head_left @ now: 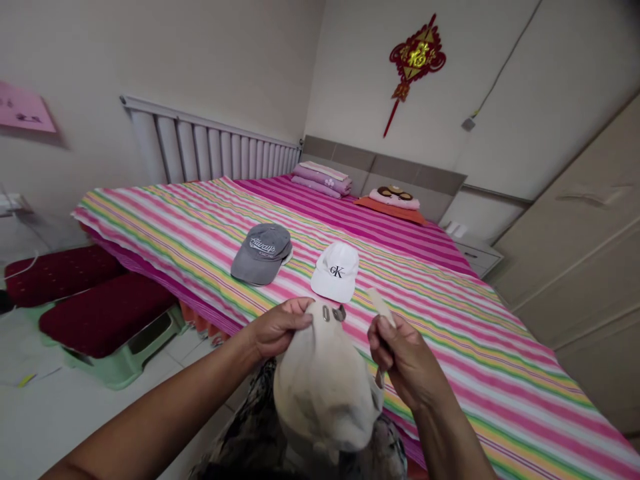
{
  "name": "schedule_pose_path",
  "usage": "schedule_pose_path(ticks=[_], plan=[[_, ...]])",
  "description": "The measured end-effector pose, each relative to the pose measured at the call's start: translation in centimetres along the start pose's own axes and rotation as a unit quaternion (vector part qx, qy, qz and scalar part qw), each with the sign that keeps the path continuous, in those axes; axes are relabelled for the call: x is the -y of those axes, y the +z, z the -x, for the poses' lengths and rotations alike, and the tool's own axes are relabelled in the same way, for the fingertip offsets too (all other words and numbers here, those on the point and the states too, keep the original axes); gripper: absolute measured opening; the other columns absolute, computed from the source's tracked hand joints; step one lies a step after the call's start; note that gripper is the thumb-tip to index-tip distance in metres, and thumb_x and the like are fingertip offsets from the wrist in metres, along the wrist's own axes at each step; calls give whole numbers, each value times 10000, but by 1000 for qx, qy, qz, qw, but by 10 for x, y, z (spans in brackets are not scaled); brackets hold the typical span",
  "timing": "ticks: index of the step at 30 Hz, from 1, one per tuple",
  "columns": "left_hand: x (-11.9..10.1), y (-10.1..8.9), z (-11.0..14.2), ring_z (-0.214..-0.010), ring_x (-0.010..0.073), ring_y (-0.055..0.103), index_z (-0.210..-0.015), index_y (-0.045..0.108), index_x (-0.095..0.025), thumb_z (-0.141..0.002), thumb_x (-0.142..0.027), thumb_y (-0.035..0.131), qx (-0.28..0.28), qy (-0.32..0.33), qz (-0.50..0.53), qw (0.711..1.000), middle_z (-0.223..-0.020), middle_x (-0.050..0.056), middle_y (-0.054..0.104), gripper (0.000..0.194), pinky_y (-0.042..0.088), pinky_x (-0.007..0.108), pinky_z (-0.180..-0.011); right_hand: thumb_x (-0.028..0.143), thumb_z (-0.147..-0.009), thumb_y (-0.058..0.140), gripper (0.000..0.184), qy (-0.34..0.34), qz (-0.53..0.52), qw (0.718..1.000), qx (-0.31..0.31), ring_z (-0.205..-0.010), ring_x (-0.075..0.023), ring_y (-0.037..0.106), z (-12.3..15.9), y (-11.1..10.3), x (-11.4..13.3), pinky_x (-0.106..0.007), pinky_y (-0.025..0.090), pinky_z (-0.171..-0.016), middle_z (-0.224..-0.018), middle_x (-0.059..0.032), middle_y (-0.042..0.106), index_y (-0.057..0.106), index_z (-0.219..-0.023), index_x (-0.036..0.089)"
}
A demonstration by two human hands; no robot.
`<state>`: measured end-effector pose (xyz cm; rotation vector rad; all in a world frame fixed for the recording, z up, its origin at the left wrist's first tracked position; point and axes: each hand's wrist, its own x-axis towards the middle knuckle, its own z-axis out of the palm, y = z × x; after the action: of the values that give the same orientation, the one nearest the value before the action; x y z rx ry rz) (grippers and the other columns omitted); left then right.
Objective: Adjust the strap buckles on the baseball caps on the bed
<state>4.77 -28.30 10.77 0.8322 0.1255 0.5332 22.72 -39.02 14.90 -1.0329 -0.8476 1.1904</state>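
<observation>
A beige baseball cap (325,380) is held up in front of me, its back side with metal buckle parts (333,313) at the top. My left hand (283,327) pinches the cap's edge just left of the buckle. Between the thumb and fingers of my right hand (403,357) is the cap's loose strap (381,307), its free end pointing up and away from the buckle. Beyond my hands, a white cap (337,272) with black CK letters and a grey cap (263,253) with white lettering lie on the striped bedspread (450,333).
Folded purple bedding (323,180) and an orange-and-pink pile (395,201) rest near the headboard (390,170). Two red-topped stools (107,313) stand left of the bed. A radiator (210,143) lines the left wall, and a wooden wardrobe (585,220) rises at the right.
</observation>
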Motion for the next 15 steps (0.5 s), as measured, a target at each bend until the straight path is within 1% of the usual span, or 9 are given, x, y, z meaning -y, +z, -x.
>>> schedule_pose_path(ticks=[1,2,4,6,7,9,10,12,15], plan=[[-4,1,1,-609,141,615,-759,626,-98,-551,-230,761,-11,15,16,1000,-699,57,661,281,472,233,-607,365,-700,660,256,-19,-14,1000,3,-365,-26,334,-2,-5,3,-164,282,-384,-518,32,531,563,-600,150],[-7,2,1,-598,137,613,-757,623,-106,-548,-223,762,-25,31,31,999,-687,45,658,277,471,229,-600,387,-694,661,248,-31,-36,999,12,-414,-46,419,-3,-10,3,-175,350,-432,-573,12,577,591,-632,157],[-13,3,2,-589,129,609,-766,617,-129,-563,-225,753,-53,59,61,995,-674,18,651,262,468,227,-598,455,-663,666,307,-19,-77,996,51,-673,-141,589,-5,-17,-3,-258,460,-640,-780,-48,658,641,-793,178],[-15,3,2,-589,127,607,-775,612,-143,-596,-249,732,-70,72,83,991,-673,4,646,241,464,229,-604,521,-634,658,474,35,-82,989,117,-929,-231,584,-5,-19,-19,-357,429,-823,-978,-111,654,633,-948,167],[-15,2,1,-591,130,608,-786,612,-142,-613,-269,720,-74,71,88,991,-675,6,647,240,464,235,-611,534,-628,655,510,73,-79,982,155,-950,-248,583,-4,-18,-30,-378,414,-848,-988,-125,654,630,-965,153],[-13,-2,0,-604,148,613,-816,614,-131,-637,-310,697,-76,61,86,992,-676,20,650,267,468,258,-633,507,-570,708,511,137,-85,962,220,-895,-264,610,0,-13,-53,-389,424,-823,-924,-131,670,643,-909,130],[-12,-5,0,-614,157,616,-832,615,-127,-644,-321,689,-77,59,85,992,-676,25,652,280,470,269,-648,457,-531,747,499,156,-100,955,230,-869,-274,621,3,-12,-62,-399,434,-807,-884,-127,680,646,-893,129],[-9,-11,-2,-642,165,621,-868,614,-133,-657,-306,677,-81,72,84,991,-694,26,656,280,471,280,-679,350,-481,782,446,158,-141,958,193,-816,-288,640,9,-12,-73,-416,455,-775,-793,-105,697,656,-857,143],[-8,-24,-2,-630,130,615,-848,609,-145,-657,-213,674,-84,107,68,988,-700,11,651,213,466,242,-682,294,-496,761,303,111,-197,971,74,-757,-293,655,13,-21,-70,-436,474,-766,-679,-78,706,678,-763,176]])
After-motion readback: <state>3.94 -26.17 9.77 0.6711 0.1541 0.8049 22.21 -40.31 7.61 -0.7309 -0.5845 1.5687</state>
